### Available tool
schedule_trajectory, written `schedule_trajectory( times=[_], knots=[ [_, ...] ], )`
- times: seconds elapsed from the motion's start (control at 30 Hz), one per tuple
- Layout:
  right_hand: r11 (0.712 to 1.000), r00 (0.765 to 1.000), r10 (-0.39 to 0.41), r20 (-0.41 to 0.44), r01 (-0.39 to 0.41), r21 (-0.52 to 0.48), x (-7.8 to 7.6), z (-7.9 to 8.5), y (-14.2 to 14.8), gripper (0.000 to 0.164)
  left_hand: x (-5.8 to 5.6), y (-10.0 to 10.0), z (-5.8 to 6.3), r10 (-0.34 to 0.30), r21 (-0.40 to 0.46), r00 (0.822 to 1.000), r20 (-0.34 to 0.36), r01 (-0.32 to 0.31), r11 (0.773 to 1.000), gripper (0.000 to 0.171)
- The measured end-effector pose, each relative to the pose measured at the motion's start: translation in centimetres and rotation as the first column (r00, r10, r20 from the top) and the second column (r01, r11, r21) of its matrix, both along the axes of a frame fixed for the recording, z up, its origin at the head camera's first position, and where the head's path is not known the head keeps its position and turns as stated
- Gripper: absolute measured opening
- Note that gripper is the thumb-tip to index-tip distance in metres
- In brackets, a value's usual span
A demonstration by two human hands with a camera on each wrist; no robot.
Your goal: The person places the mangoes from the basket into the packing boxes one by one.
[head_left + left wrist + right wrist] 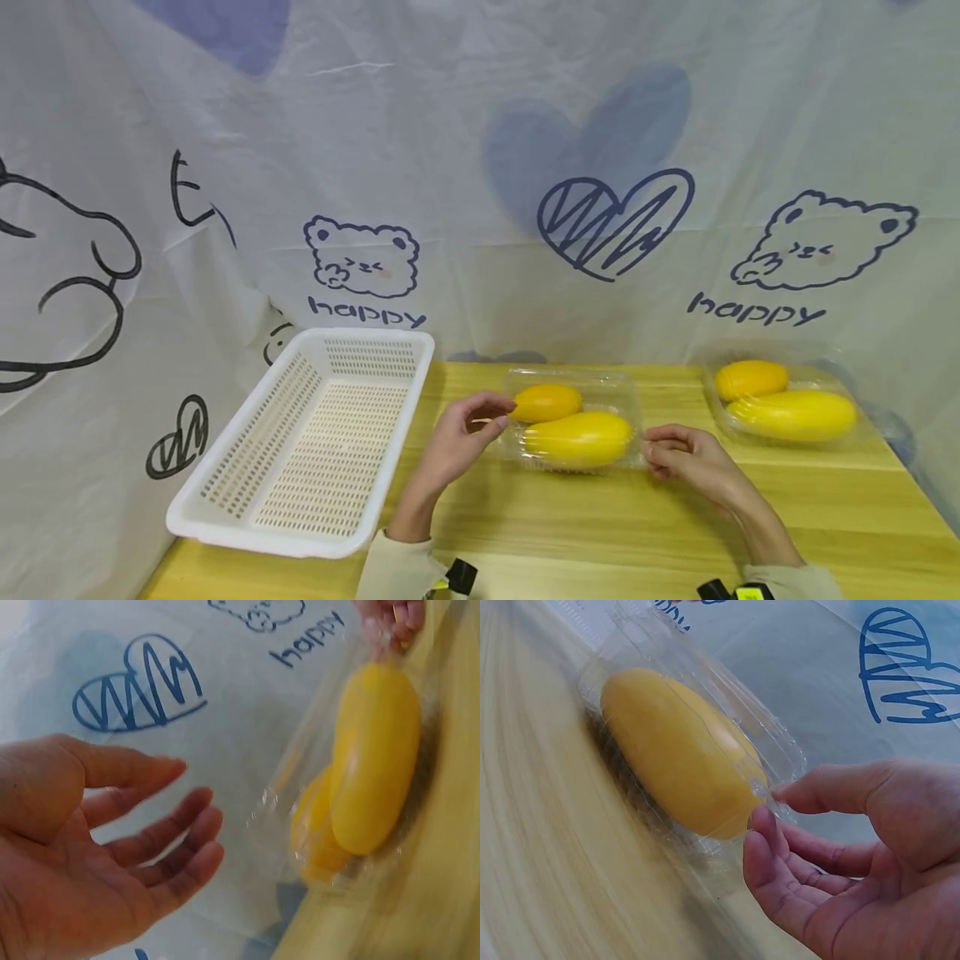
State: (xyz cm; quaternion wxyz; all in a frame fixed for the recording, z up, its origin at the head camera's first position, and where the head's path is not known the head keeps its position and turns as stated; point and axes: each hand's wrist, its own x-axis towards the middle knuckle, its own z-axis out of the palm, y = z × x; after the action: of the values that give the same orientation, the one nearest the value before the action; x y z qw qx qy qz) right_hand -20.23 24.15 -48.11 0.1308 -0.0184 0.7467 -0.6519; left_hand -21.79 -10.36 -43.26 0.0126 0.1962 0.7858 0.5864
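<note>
A clear plastic box [517, 457] with a smaller orange-yellow fruit [547, 403] and a longer yellow fruit [581, 439] inside lies in front of me in the head view. My right hand [686, 462] pinches the box's right edge between thumb and fingertips; the right wrist view shows the thumb at the plastic rim. By the box's left edge is my left hand [468, 437], thumb and fingers spread and bent a little. In the left wrist view that hand [112, 832] stands apart from the box with nothing between its fingers.
A white perforated basket [300, 546] stands on the wooden table [600, 542] at the left. At the right is a second clear box [712, 408] with two similar yellow fruits. A printed cloth [465, 167] hangs behind the table and along its left side.
</note>
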Motion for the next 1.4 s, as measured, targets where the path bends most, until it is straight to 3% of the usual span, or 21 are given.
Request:
schedule_trajectory(
  times=[0.37,0.57,0.9,1.07,1.17,1.27,1.33,1.4],
  knots=[
    [1.000,1.000,-0.004,-0.015,0.004,-0.009,0.1,0.0,-0.1,0.047,-0.6,-0.9,-2.2,0.113,-0.041,0.980,0.167,-0.107,0.993,0.039],
    [1.000,1.000,-0.011,-0.018,0.011,-0.010,0.1,0.1,-0.3,0.047,-0.7,-1.1,-3.0,0.074,0.032,0.962,0.264,-0.086,0.996,0.043],
    [0.999,0.999,-0.044,-0.023,0.045,0.019,0.1,0.1,-0.4,0.048,-1.7,-1.0,-4.3,0.038,0.148,0.940,0.338,-0.093,0.985,0.044],
    [0.979,0.985,-0.066,-0.162,0.095,0.180,0.4,0.6,-0.4,0.044,-2.0,-1.0,-4.5,0.022,0.180,0.930,0.366,-0.094,0.979,0.046],
    [0.924,0.948,-0.103,-0.301,0.204,0.324,1.1,1.6,-0.9,0.036,-2.1,-1.0,-4.7,0.018,0.188,0.927,0.374,-0.094,0.978,0.046],
    [0.892,0.910,-0.149,-0.387,0.292,0.345,1.9,2.9,-1.9,0.028,-2.0,-1.1,-4.7,0.011,0.199,0.923,0.385,-0.095,0.975,0.046],
    [0.905,0.905,-0.159,-0.394,0.293,0.309,2.4,3.6,-2.7,0.027,-2.0,-1.1,-4.8,0.007,0.212,0.920,0.393,-0.098,0.972,0.047],
    [0.932,0.919,-0.156,-0.362,0.258,0.253,2.8,4.1,-3.7,0.026,-2.1,-1.1,-4.8,0.003,0.224,0.917,0.398,-0.101,0.969,0.048]
  ],
)
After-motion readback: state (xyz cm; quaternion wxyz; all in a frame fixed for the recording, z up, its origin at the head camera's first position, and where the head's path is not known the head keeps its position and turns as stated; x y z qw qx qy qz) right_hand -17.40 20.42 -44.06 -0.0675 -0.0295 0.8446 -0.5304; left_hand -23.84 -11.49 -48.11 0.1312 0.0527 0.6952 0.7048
